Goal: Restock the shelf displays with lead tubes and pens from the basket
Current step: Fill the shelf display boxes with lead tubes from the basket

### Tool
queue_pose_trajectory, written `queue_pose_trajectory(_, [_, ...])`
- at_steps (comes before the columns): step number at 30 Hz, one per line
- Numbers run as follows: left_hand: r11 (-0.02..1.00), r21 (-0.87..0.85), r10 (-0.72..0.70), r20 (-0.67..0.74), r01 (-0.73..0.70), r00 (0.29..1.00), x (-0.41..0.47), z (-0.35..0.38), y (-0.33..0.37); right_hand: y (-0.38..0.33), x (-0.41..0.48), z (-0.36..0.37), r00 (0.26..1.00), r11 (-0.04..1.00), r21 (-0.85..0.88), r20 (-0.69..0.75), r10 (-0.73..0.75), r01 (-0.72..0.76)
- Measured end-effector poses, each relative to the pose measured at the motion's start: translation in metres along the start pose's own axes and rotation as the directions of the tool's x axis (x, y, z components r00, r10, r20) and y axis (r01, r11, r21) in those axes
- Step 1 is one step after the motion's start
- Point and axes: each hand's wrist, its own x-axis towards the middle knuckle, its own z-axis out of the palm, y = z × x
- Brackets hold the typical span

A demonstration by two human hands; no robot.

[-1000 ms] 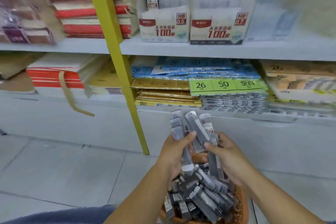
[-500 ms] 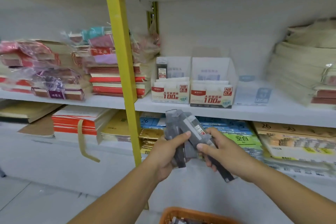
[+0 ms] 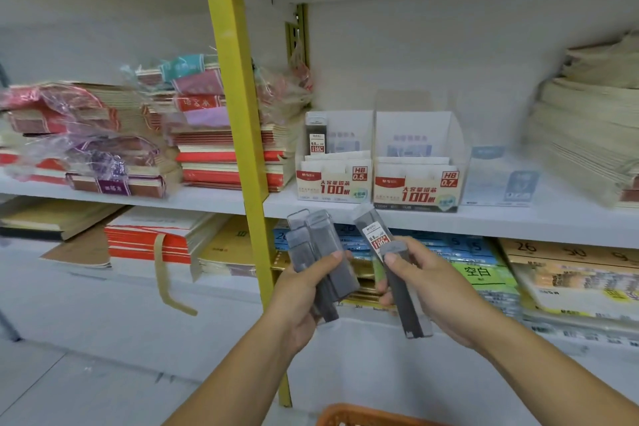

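Note:
My left hand [image 3: 304, 290] grips a bundle of grey lead tubes [image 3: 318, 245], thumb across the front. My right hand [image 3: 428, 284] holds two more grey lead tubes [image 3: 377, 235], one with a white and red label; they are apart from the left bundle. Both hands hover just below the middle shelf [image 3: 449, 218]. On that shelf stand two display boxes: the HB 0.5 box [image 3: 333, 180], with a single lead tube [image 3: 316, 135] upright at its back left, and the HB 0.7 box [image 3: 416, 187], where no tube shows. The orange basket [image 3: 359, 417] peeks in at the bottom edge.
A yellow upright post [image 3: 238, 135] runs down just left of the boxes. Wrapped notebook stacks [image 3: 207, 149] fill the shelf to the left, a pale paper stack [image 3: 584, 135] to the right. A clear empty display box [image 3: 501, 180] stands right of the HB 0.7 box. Paper packs [image 3: 484, 273] lie on the lower shelf.
Both hands lifted the lead tubes out of the basket up to shelf height. The single bunch has split: the right hand drew two tubes away to the right from the left hand's bundle.

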Motion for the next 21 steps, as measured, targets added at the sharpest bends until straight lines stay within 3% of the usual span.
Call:
queue_pose_trajectory(8, [1.000,0.025,-0.007,0.104,0.004,0.995,-0.010,0.009,0.000,-0.003,-0.008,0.013,0.997,0.997,0.023,-0.025,-0.076,0.077])
queue_pose_trajectory(12, [0.998,0.067,0.015,0.070,-0.019,0.997,-0.011,0.013,0.001,-0.003,-0.006,0.015,0.991,0.991,-0.098,-0.096,-0.096,0.086])
queue_pose_trajectory(21, [0.997,0.056,0.054,-0.027,-0.052,0.998,-0.010,0.009,0.008,-0.014,-0.001,0.006,0.982,0.992,-0.041,-0.143,-0.127,0.122])
